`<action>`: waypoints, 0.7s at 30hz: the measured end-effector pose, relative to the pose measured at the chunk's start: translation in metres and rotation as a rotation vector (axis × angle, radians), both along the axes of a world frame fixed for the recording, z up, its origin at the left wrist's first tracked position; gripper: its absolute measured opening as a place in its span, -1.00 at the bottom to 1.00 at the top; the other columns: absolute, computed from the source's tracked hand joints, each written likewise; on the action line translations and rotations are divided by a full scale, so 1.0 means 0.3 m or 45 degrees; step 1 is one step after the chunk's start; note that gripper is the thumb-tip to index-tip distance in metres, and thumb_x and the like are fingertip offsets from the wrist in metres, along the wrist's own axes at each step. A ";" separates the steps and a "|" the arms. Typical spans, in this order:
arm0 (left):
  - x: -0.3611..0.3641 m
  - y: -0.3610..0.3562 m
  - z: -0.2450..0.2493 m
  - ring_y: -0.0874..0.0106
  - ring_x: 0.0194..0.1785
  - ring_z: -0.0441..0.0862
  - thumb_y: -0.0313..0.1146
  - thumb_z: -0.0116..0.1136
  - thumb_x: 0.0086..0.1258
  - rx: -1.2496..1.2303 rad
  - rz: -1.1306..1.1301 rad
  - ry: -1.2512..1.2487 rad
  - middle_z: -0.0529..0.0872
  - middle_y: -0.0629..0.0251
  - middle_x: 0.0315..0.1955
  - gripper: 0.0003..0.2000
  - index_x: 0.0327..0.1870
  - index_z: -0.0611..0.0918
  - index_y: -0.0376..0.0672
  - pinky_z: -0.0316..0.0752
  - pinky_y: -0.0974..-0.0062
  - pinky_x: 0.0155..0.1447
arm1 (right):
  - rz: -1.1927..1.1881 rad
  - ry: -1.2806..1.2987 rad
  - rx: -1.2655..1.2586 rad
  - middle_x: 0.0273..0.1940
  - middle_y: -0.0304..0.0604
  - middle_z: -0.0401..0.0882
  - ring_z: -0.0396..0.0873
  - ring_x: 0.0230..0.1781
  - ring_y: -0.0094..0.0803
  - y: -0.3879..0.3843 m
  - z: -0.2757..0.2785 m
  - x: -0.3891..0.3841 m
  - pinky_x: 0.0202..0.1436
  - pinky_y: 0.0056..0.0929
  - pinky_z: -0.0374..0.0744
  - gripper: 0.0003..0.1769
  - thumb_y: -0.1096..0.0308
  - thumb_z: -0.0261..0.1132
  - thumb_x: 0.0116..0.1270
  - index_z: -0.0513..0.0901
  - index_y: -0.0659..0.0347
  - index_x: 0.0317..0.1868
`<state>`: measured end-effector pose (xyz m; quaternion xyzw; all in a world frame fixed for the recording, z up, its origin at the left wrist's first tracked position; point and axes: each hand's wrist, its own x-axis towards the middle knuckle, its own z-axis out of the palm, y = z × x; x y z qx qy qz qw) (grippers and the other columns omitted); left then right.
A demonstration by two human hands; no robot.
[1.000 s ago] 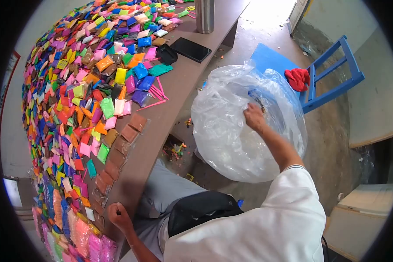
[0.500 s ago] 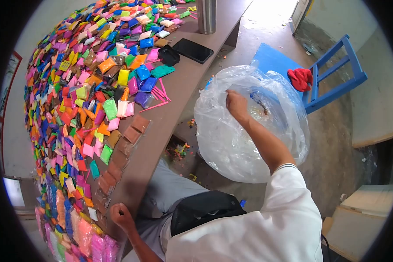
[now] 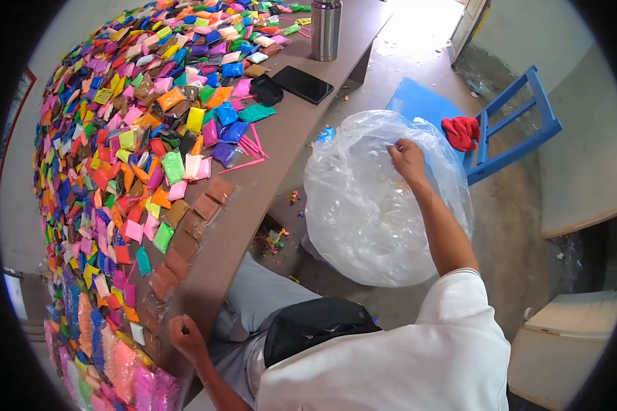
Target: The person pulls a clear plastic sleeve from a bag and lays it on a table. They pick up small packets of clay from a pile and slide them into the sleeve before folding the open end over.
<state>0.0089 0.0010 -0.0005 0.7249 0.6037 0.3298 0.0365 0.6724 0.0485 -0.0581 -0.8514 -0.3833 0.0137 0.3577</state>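
My right hand (image 3: 407, 159) pinches the top of a big clear plastic bag (image 3: 370, 205) that stands on the floor to my right. My left hand (image 3: 184, 335) is a closed fist resting on the near edge of the brown table (image 3: 267, 164), beside a row of brown clay packets (image 3: 192, 226). I cannot see anything held in the fist. A huge spread of small coloured clay packets (image 3: 130, 137) covers the table's left side.
A black phone (image 3: 303, 84), a small black pouch (image 3: 265, 88) and a steel tumbler (image 3: 325, 29) sit at the table's far end. A blue chair (image 3: 487, 130) with a red cloth (image 3: 459, 131) stands behind the bag. Pink sticks (image 3: 248, 149) lie by the packets.
My right hand moved left across the bag's top, then back right to grip the plastic near its upper edge. The left fist stayed put on the table edge.
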 end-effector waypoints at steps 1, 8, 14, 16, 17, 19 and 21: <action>-0.005 -0.001 -0.002 0.14 -0.36 0.49 -0.51 0.11 0.46 -0.006 0.002 0.001 0.47 0.10 -0.44 -0.77 -0.45 0.40 -0.33 0.41 0.24 -0.22 | -0.025 0.103 -0.070 -0.35 0.02 0.76 0.75 -0.25 -0.12 -0.022 0.045 0.002 -0.15 -0.16 0.64 -0.55 -0.03 0.36 0.28 0.74 0.28 -0.27; -0.001 -0.002 -0.008 0.14 -0.35 0.47 -0.50 0.12 0.47 0.073 -0.013 0.001 0.46 0.10 -0.43 -0.83 -0.37 0.46 -0.34 0.40 0.23 -0.21 | -0.039 -0.077 -0.525 -0.44 0.04 0.72 0.72 -0.33 -0.03 -0.102 0.308 -0.045 -0.23 -0.09 0.59 -0.49 -0.14 0.39 0.23 0.73 0.22 -0.45; -0.034 -0.004 -0.027 0.11 -0.30 0.49 -0.49 0.11 0.46 0.012 -0.039 -0.044 0.48 0.09 -0.41 -0.84 -0.36 0.47 -0.32 0.41 0.18 -0.15 | 0.020 -0.176 -0.716 -0.32 0.08 0.74 0.72 -0.22 0.01 -0.131 0.499 -0.108 -0.13 -0.09 0.61 -0.54 -0.12 0.41 0.19 0.79 0.18 -0.36; -0.026 -0.004 -0.027 0.10 -0.28 0.51 -0.49 0.11 0.46 0.093 -0.055 -0.074 0.50 0.09 -0.40 -0.84 -0.37 0.47 -0.33 0.42 0.18 -0.13 | 0.129 -0.055 -0.754 -0.27 0.06 0.76 0.73 -0.17 0.00 -0.144 0.490 -0.071 -0.10 -0.10 0.61 -0.54 -0.12 0.40 0.20 0.79 0.17 -0.30; -0.021 -0.006 -0.026 0.09 -0.27 0.52 -0.49 0.11 0.46 0.134 -0.058 -0.090 0.51 0.09 -0.39 -0.83 -0.38 0.47 -0.33 0.43 0.17 -0.12 | 0.111 -0.094 -0.796 -0.26 0.05 0.76 0.73 -0.16 0.00 -0.150 0.486 -0.050 -0.09 -0.10 0.62 -0.53 -0.12 0.40 0.20 0.80 0.17 -0.27; -0.016 -0.010 -0.006 0.09 -0.25 0.53 -0.50 0.12 0.45 0.046 -0.042 -0.110 0.53 0.09 -0.39 -0.83 -0.39 0.47 -0.33 0.44 0.18 -0.10 | 0.084 -0.167 -0.876 -0.23 0.04 0.77 0.73 -0.13 -0.01 -0.147 0.498 -0.043 -0.06 -0.11 0.62 -0.51 -0.13 0.39 0.21 0.80 0.17 -0.22; -0.016 -0.018 0.015 0.09 -0.24 0.54 -0.51 0.13 0.44 0.005 -0.032 -0.124 0.54 0.09 -0.39 -0.83 -0.40 0.48 -0.34 0.45 0.19 -0.08 | 0.119 -0.218 -0.842 -0.21 0.05 0.77 0.73 -0.13 0.00 -0.159 0.531 -0.051 -0.05 -0.10 0.62 -0.50 -0.13 0.38 0.20 0.80 0.19 -0.22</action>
